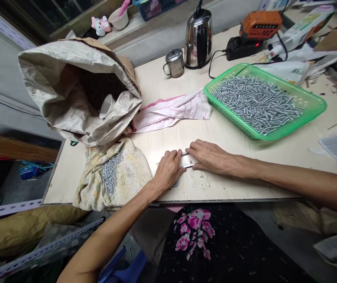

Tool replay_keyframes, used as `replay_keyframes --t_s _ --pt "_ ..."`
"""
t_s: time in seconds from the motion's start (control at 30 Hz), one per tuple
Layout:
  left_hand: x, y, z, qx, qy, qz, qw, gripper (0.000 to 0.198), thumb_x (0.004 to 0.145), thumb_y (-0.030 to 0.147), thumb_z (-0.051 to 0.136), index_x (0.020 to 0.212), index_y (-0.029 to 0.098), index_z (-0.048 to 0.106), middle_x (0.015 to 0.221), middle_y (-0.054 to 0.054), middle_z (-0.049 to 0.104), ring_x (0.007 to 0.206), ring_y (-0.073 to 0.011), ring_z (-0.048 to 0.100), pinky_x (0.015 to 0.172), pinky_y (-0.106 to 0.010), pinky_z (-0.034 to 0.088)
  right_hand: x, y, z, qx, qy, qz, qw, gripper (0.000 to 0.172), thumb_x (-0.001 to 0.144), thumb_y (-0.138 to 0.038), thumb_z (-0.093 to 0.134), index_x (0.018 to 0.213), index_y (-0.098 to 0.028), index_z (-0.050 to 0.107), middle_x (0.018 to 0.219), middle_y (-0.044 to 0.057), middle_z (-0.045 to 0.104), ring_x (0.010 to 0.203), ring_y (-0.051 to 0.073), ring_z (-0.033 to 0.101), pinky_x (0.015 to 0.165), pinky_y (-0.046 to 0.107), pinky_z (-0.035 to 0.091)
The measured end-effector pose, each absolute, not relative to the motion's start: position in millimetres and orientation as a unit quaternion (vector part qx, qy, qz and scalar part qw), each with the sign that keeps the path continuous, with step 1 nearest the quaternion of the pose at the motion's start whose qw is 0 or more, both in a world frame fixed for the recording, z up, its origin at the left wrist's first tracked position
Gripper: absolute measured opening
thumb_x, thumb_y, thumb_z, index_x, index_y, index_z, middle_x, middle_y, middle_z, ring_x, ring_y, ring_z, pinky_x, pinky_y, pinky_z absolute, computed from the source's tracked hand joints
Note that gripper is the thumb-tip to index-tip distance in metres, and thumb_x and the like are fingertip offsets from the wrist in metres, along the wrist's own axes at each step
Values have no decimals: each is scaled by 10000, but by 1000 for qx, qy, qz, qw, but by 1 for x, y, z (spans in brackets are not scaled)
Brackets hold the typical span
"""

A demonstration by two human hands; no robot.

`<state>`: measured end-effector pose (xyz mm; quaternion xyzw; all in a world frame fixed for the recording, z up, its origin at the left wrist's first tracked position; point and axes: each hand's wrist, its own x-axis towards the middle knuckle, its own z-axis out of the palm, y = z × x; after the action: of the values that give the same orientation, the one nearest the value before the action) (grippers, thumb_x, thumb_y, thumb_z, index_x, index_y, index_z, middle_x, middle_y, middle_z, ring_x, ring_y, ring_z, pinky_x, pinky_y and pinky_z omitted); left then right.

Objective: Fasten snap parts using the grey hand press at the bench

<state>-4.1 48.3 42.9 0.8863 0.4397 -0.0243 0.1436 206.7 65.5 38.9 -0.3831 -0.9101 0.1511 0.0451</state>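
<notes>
Near the table's front edge, both hands are closed around a small flat metal piece [188,166] with two bright parallel edges. My left hand [168,167] grips its left end and my right hand [209,158] its right end. Its middle shows between them; the rest is under the fingers, so its exact kind cannot be made out. A patterned cloth [136,161] lies left of my left hand, bearing a heap of small shiny metal pins [111,173]. Beyond my right hand stands a green plastic basket [245,131] full of similar metal pins [257,102].
A large open sack [53,90] with a white cup [107,106] inside stands at left. A pink-and-white towel [174,112] lies behind the hands. Farther back are a lidded metal mug [175,65], a steel kettle [198,43] and an orange battery [259,25] on a charger [242,48].
</notes>
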Motion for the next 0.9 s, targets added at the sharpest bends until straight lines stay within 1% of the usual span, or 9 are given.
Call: replay_keyframes --t_s 0.1,0.23,0.33,0.47,0.57,0.63,0.77,0.83,0.9 --pt "1 54 42 884 447 -28 135 285 923 257 597 1189 165 550 1133 -101 595 1043 -260 522 881 -401 500 203 71 36 -376 -911 162 46 86 920 -226 599 920 -141 611 897 94 601 842 220 517 731 326 391" --pt "3 63 37 878 460 -20 130 115 958 240 534 1025 183 609 1021 -70 629 976 -236 533 837 -370 497 197 76 26 -390 -903 171 59 182 964 -187 506 816 -145 603 811 71 588 792 197 498 713 313 361" --pt "1 60 35 873 472 1 120 189 951 248 549 1117 171 595 1101 -87 641 1012 -246 548 853 -386 511 201 84 23 -392 -904 154 78 171 937 -297 592 914 -133 633 909 98 598 861 223 500 743 321 366" --pt "1 30 25 876 472 63 72 460 942 264 568 1367 129 453 1439 -175 493 1329 -320 441 1072 -500 416 215 106 24 -365 -913 176 45 465 832 -539 690 1066 -138 656 1002 127 595 892 254 503 753 337 371" --pt "4 2 14 897 429 75 76 569 947 343 562 1443 133 379 1525 -176 417 1459 -348 291 1154 -549 317 221 125 21 -382 -909 158 55 281 924 -406 593 1007 -152 680 963 114 621 887 241 505 765 335 352" --pt "5 -9 8 904 408 80 97 595 957 404 533 1464 144 358 1518 -170 434 1462 -338 299 1166 -558 299 221 136 19 -399 -904 133 79 194 941 -306 559 948 -157 683 954 101 640 905 234 506 775 333 337" --pt "7 -8 4 900 407 96 126 603 971 456 482 1469 141 352 1502 -185 449 1458 -327 318 1174 -584 269 197 143 32 -440 -890 91 82 121 907 -260 608 906 -163 680 944 87 656 941 240 500 772 341 305" --pt "8 -8 5 897 408 106 131 626 965 477 486 1464 122 357 1499 -203 443 1457 -338 314 1168 -597 269 173 132 43 -393 -913 78 82 98 895 -238 622 938 -176 685 964 87 642 939 238 485 759 344 294" --pt "8 -13 9 901 391 123 140 594 966 481 483 1428 116 406 1435 -208 506 1406 -331 396 1136 -558 344 146 113 48 -279 -952 92 79 77 899 -218 618 932 -201 686 961 75 618 916 226 464 733 338 291"
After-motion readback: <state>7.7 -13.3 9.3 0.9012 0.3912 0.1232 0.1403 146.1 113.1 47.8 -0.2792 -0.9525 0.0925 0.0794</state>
